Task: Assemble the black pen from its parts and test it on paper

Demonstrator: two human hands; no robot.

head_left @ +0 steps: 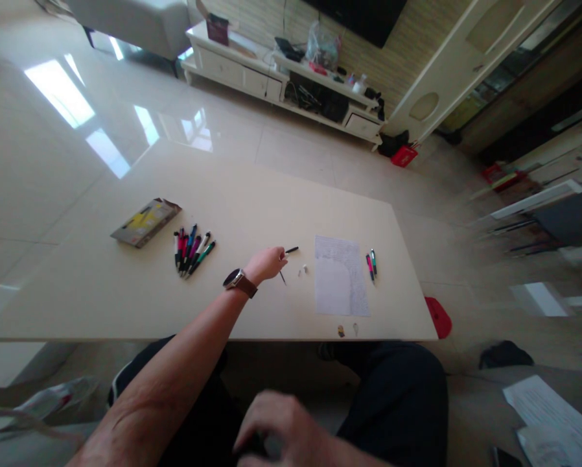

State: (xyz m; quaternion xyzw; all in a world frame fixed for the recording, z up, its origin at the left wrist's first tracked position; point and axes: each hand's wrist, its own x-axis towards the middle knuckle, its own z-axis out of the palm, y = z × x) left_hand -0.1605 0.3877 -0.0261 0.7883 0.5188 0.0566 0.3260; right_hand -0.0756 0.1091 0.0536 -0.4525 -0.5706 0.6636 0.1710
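Note:
My left hand (270, 263), a dark watch (239, 281) at its wrist, reaches over the pale table with its fingers pinched together. At the fingertips is a pen barrel (291, 250) with a black end; the fingers cover its other end. Just below the hand lies a thin dark refill (282, 277). Small white pieces (305, 268) rest to its right. Close to the camera, my right hand (286, 428) is blurred above my lap. Its fingers curl around something dark that I cannot make out.
Several coloured pens (192, 251) lie left beside a grey-yellow packet (146, 222). A written sheet (334, 285) lies at right, near two pens (371, 264). Two small items (341, 331) sit by the table's (252, 201) near edge. A white TV cabinet (242, 74) stands beyond.

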